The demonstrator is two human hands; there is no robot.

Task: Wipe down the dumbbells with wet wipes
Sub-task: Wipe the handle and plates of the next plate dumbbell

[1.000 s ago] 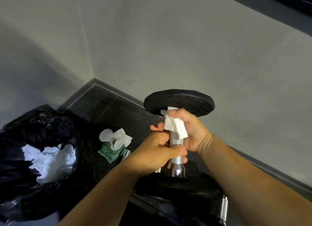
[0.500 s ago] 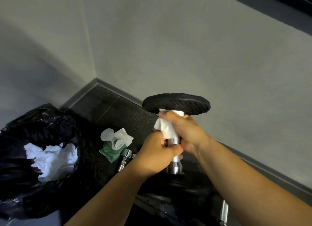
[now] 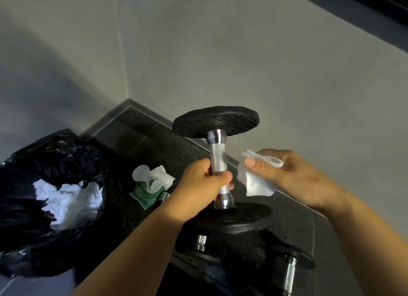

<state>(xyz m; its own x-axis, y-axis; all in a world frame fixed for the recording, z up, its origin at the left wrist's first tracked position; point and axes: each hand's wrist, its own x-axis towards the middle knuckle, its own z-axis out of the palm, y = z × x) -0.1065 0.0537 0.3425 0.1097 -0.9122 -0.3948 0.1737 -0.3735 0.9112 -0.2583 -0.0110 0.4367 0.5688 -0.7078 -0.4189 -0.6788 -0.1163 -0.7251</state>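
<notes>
Dumbbell [image 3: 217,163] upright in my left hand [image 3: 203,189], knurled chrome handle, 2 black plates; white wipe [image 3: 256,183] pinched in my right hand [image 3: 293,176], just beside.

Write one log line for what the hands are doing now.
dumbbell: upright | left hand: grips its handle | right hand: holds wipe, apart from handle

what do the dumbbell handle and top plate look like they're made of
Handle: bright metal, probably chromed steel, mirror-shiny at the collars and knurled in the middle. Top plate: matte black with moulded ribs, rubber or coated iron; the look leaves that open.
</notes>
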